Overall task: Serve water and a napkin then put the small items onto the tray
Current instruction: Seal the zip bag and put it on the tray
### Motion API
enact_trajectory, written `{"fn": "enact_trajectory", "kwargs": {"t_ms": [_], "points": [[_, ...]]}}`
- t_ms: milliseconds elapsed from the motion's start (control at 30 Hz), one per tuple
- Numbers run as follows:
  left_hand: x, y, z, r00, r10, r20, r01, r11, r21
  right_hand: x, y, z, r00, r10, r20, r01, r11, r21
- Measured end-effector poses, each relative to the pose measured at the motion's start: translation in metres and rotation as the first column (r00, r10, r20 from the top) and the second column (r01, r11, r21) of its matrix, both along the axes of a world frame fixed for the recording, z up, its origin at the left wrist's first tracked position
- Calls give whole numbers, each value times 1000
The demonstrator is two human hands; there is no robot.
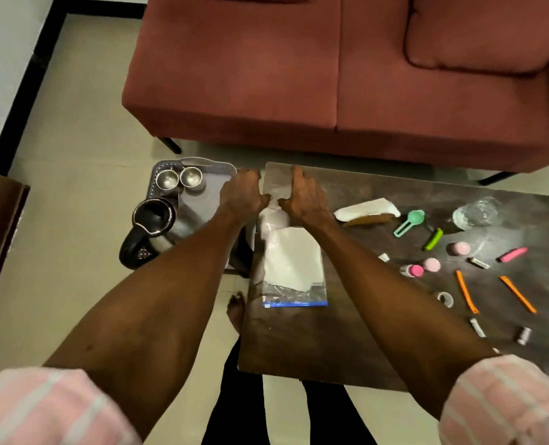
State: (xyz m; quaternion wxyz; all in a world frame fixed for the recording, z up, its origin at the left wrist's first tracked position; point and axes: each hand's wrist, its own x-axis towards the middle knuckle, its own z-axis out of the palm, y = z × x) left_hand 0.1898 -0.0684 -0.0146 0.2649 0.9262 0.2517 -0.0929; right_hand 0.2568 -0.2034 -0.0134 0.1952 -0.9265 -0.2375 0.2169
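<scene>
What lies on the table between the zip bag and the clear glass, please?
In the head view, between the zip bag and the glass lie a white napkin and a green scoop.

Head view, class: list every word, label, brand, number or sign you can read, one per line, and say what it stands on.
No text can be read in this view.
Zip bag: a small pale patch at the end of its blue strip, too blurred to read.
Small dark bottle: a light label, too small to read.
Kettle: a patterned patch on its handle, no legible characters.
Small white tube: any print is blurred.
</scene>
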Motion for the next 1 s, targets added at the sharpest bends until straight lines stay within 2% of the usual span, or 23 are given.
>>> {"fn": "enact_trajectory", "kwargs": {"t_ms": [100,233,400,633,800,1000], "points": [[-11,-42,-2,999,34,-4,-34,999,-13,-5,-39,1,1000,-2,-5,2,1000,-21],[-36,-92,-13,996,88,-30,-90,995,-53,-18,-89,-10,1000,-12,-10,13,999,32],[-72,-131,-41,974,146,-171,-159,985,-69,-36,-132,-42,998,-28,-64,28,1000,1],[-113,-163,-93,874,350,-337,-391,919,-58,-68,-166,-106,968,-107,-227,76,987,-140],[-126,-173,-123,782,450,-432,-491,871,19,-90,-178,-144,937,-172,-303,116,974,-196],[-129,-169,-181,741,517,-429,-606,790,-96,-87,-179,-173,867,-304,-395,262,952,-159]]}}
